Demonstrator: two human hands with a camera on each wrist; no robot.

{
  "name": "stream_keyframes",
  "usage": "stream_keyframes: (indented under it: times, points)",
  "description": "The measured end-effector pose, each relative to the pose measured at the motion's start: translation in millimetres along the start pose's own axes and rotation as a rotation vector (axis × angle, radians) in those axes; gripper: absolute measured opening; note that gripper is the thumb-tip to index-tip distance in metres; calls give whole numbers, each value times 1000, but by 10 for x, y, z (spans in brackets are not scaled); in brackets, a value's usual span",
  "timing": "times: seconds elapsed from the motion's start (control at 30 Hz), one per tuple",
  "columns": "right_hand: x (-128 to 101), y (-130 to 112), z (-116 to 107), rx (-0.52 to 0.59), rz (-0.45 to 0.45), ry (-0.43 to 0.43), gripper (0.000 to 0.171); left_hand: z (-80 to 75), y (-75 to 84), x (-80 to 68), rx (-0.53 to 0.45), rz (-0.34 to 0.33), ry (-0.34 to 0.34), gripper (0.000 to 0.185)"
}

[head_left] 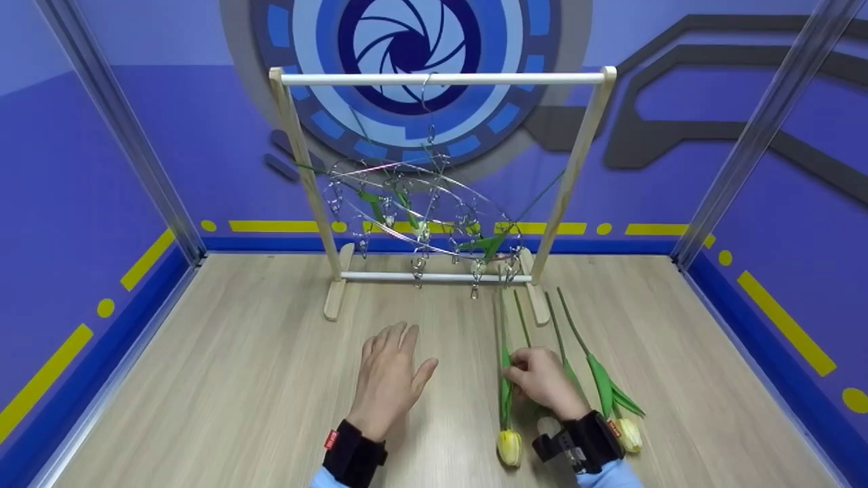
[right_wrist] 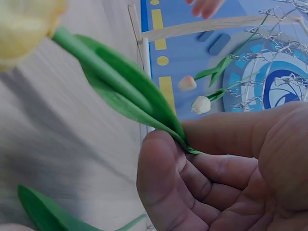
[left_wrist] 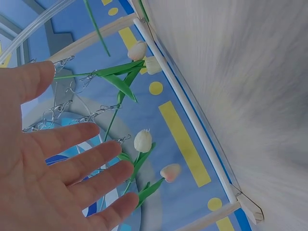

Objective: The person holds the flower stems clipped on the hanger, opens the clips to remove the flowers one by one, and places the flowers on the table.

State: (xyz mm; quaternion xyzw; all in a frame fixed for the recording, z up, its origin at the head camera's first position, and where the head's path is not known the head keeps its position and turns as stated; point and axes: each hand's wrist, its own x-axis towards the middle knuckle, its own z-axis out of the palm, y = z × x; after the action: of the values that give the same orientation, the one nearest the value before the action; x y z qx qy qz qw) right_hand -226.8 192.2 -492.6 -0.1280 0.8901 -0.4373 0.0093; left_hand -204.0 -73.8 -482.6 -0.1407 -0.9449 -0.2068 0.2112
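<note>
Right hand [head_left: 542, 379] lay low on the wooden table [head_left: 224, 379], fingers curled around the stem of a yellow tulip [head_left: 507, 407]. The right wrist view showed thumb and forefinger pinching the stem and leaf [right_wrist: 130, 94] where they met; the bloom itself was only a pale yellow blur at that frame's top left corner. In the head view the flower lay flat on the table, bloom toward the person, stem pointing to the rack. Three more tulips lay just to its right; the bloom of one [head_left: 628, 434] showed beside the wrist strap, the others were partly covered by the hand and strap.

Left hand [head_left: 390, 379] was open, fingers straight and slightly spread, holding nothing, palm down over the table and well left of the flowers. Whether it touched the surface could not be told. The left wrist view confirmed the spread fingers [left_wrist: 72, 163], cut off at the frame edge.

Behind both hands stood a wooden rack [head_left: 441, 78] with a round wire clip hanger [head_left: 424, 203] hung from its top bar. Several tulips [left_wrist: 142, 140] were clipped there, blooms down; the thin wires and clips tangled visually, so the count was hard to make out.
</note>
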Motion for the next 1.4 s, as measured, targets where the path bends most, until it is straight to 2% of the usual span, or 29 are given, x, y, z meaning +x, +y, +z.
stream_keyframes:
  times: [0.13, 0.23, 0.4, 0.67, 0.9, 1.4]
  points:
    - [-6, 16, 33, -6, 6, -9, 16, -2, -1, -2, -1, -2, -7, 58]
    - [-16, 26, 44, -3, 23, -13, 3, 0, -2, -3, 0, 0, -14, 58]
    - [-30, 47, 47, 5, 46, -21, 15, 5, -3, 2, -1, -2, -23, 58]
    - [-27, 99, 60, -3, 64, -30, 16, 7, -3, -4, 7, 0, -27, 59]
    - [-15, 106, 68, -8, 131, -31, 22, 29, -13, -14, 11, 18, -14, 57]
    - [1, 115, 93, -23, 148, -11, 24, 47, -18, -36, -8, 11, -28, 58]
